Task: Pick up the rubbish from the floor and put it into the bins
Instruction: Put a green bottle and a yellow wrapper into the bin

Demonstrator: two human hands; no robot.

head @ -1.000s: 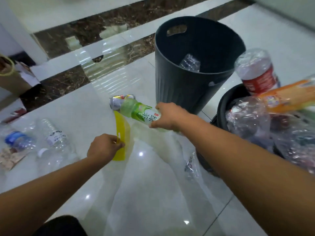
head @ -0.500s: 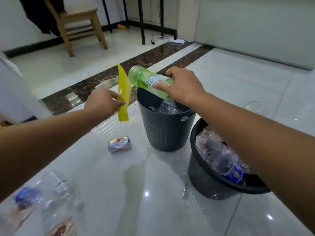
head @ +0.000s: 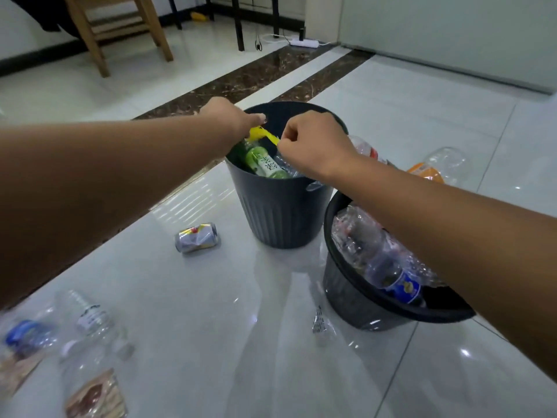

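A glossy white tiled floor (head: 187,312) fills the view, crossed farther off by a dark marble strip (head: 271,76), with a wooden chair (head: 120,28) and a white power strip (head: 303,42) beyond it. A grey ribbed bin (head: 286,212) stands upright in the middle. A black bin (head: 355,297) sits just beside it on the near right, heaped with clear crushed bottles, one of them with a blue label (head: 405,288). The right forearm crosses over the black bin and hides part of its rim. Behind the bins lies an orange-labelled bottle (head: 428,173). Clear bottles (head: 90,324) and a brown packet (head: 96,396) lie blurred at the near left. A dented can (head: 197,238) lies on its side left of the grey bin, and a small clear wrapper (head: 319,322) lies in front of the black one. Inside the grey bin a green bottle (head: 265,164) lies slanted, label up, its length running from far left to near right. Over the bin's mouth the left grip (head: 229,116) pinches a yellow wrapper (head: 261,135). The wrapper's long axis runs left to right and dips toward the right grip (head: 310,143). That grip's fingers are curled at the wrapper's other end, and I cannot tell whether they hold it.
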